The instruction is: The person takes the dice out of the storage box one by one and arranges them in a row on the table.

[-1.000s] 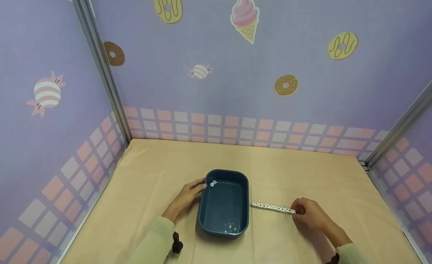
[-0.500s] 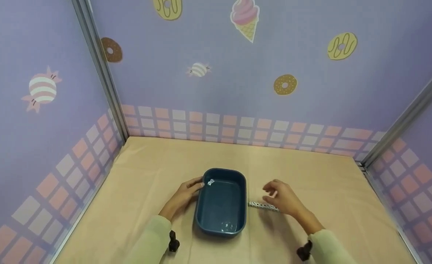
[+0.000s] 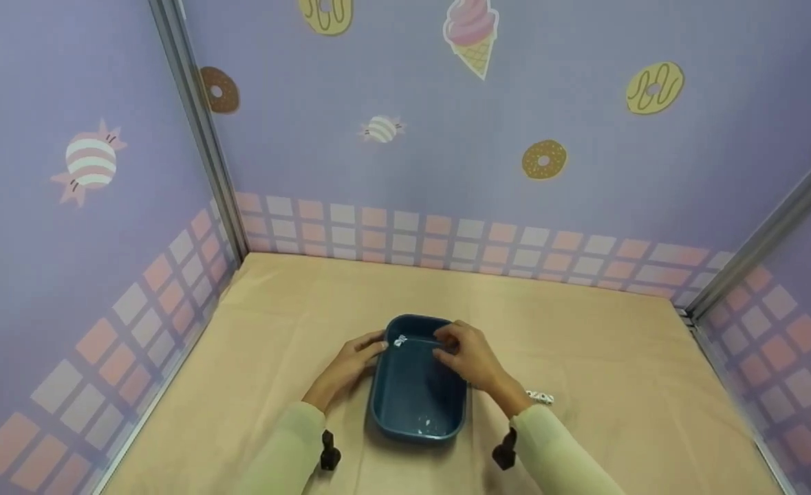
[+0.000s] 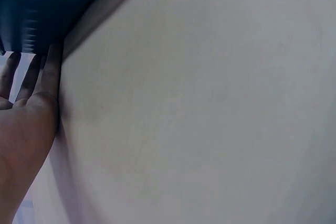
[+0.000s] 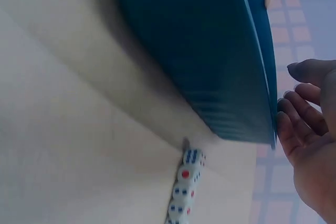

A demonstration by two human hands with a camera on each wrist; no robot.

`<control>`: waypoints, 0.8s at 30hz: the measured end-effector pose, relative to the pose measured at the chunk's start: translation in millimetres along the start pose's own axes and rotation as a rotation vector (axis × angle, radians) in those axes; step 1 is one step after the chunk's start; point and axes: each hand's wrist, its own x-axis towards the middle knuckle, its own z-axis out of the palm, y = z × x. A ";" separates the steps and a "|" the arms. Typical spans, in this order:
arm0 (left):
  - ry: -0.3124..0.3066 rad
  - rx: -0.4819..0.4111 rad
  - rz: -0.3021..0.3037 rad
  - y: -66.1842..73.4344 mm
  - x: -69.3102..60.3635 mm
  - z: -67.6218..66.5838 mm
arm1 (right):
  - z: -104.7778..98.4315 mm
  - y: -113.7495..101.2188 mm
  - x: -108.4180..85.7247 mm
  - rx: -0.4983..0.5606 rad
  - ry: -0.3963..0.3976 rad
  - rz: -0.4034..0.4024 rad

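Observation:
In the head view, a deep blue rectangular box (image 3: 415, 385) lies lengthwise before me. My left hand (image 3: 342, 371) holds its left rim, thumb on top and the fingers along the outer wall; the left wrist view shows those fingers (image 4: 44, 72) against the box. Small white dice (image 3: 400, 340) sit in its far left corner. My right hand (image 3: 470, 354) hovers over the right rim, fingers loosely bent, thumb apart, nothing visible between them. Right of the box runs a straight row of white dice (image 5: 184, 182), mostly hidden by my right forearm in the head view.
A beige cloth (image 3: 604, 357) covers the table. Purple printed walls (image 3: 405, 172) enclose it at the back and both sides, with metal posts (image 3: 199, 137) at the corners. Both wrists carry black devices (image 3: 505, 450).
My right hand has left the right end of the dice row, lifted, and moved left over the box. My left hand and the box have stayed in place.

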 end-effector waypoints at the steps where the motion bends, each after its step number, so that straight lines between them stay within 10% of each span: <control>1: -0.001 0.002 0.002 0.3 -0.2 -0.3 | 4.0 -1.1 2.6 0.003 -0.003 -0.001; 24: -0.019 -0.061 -0.004 -0.3 1.7 -0.1 | 62.5 -10.8 27.5 0.178 -0.007 0.147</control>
